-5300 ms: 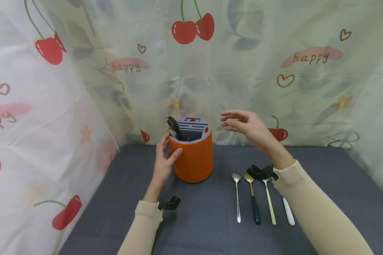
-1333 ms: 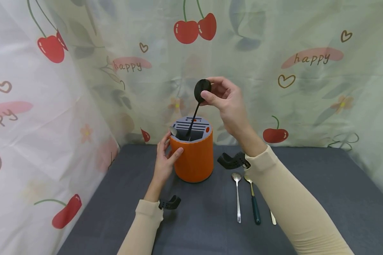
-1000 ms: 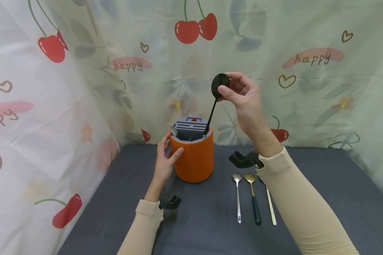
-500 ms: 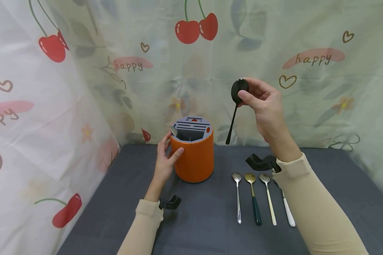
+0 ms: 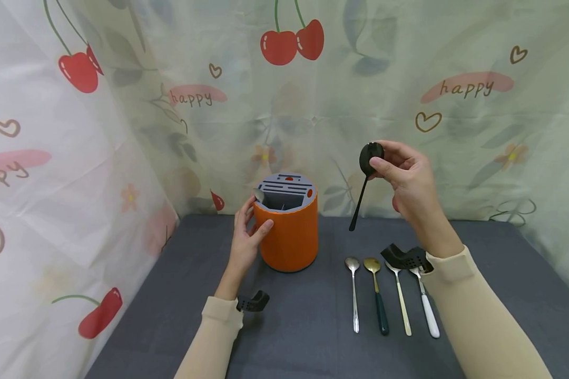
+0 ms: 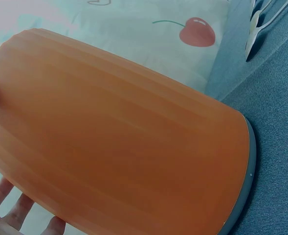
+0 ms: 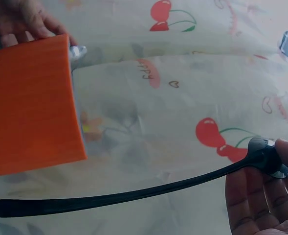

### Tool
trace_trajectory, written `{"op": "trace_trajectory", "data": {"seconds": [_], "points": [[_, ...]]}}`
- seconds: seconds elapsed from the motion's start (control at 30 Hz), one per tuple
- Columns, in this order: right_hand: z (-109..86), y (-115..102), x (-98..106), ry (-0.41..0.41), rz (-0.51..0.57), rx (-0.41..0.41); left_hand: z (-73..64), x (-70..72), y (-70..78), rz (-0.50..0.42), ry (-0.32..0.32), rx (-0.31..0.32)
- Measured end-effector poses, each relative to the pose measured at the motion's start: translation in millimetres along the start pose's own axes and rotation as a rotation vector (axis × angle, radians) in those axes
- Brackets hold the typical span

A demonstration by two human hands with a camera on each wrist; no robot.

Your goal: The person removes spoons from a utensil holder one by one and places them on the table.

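Note:
My left hand [image 5: 246, 237] grips the left side of an orange utensil holder [image 5: 289, 239], thumb in front and fingers behind. The holder stands upright, with a grey slotted top. A silver spoon's bowl [image 5: 259, 196] sticks out of its open compartment, near the left fingertips. To the right of the holder, my right hand [image 5: 408, 176] pinches a black spoon [image 5: 371, 158] by its bowl between thumb and fingers. The handle hangs down, slightly tilted, in the air above the table. In the right wrist view, the whole black handle [image 7: 119, 196] shows, apart from the holder.
On the dark grey table cloth [image 5: 303, 326] lies a row of spoons: a silver one [image 5: 354, 295], a gold one with a dark green handle [image 5: 381, 310], one with a pale handle [image 5: 403, 305] and one with a white handle [image 5: 429, 313]. A cherry-printed curtain [image 5: 313, 95] stands behind.
The black spoon stood in the holder at first; my right hand has drawn it out, carried it right and lowered it somewhat. The left hand has stayed on the holder.

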State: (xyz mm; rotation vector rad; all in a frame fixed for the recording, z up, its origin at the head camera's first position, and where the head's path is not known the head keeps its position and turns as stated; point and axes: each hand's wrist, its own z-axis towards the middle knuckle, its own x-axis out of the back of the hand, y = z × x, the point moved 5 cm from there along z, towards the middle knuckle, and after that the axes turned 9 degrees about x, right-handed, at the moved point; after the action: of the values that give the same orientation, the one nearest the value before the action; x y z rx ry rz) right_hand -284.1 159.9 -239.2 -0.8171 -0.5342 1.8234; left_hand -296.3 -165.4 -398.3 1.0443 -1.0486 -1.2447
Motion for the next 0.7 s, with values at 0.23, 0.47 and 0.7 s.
{"op": "trace_trajectory", "data": {"seconds": [0.23, 0.47, 0.7], "points": [[-12.2, 6.6, 20.4, 0.007, -0.026, -0.038, 0.6, -0.1, -0.9, -0.004, -0.003, -0.007], [-29.1, 7.5, 47.9, 0.002, -0.037, -0.084, 1.7, 0.5, -5.8, 0.004, -0.002, -0.039], [-41.6, 7.4, 76.4, 0.023, -0.037, -0.134, 1.1, 1.9, -5.5, 0.015, 0.003, -0.045]]}}
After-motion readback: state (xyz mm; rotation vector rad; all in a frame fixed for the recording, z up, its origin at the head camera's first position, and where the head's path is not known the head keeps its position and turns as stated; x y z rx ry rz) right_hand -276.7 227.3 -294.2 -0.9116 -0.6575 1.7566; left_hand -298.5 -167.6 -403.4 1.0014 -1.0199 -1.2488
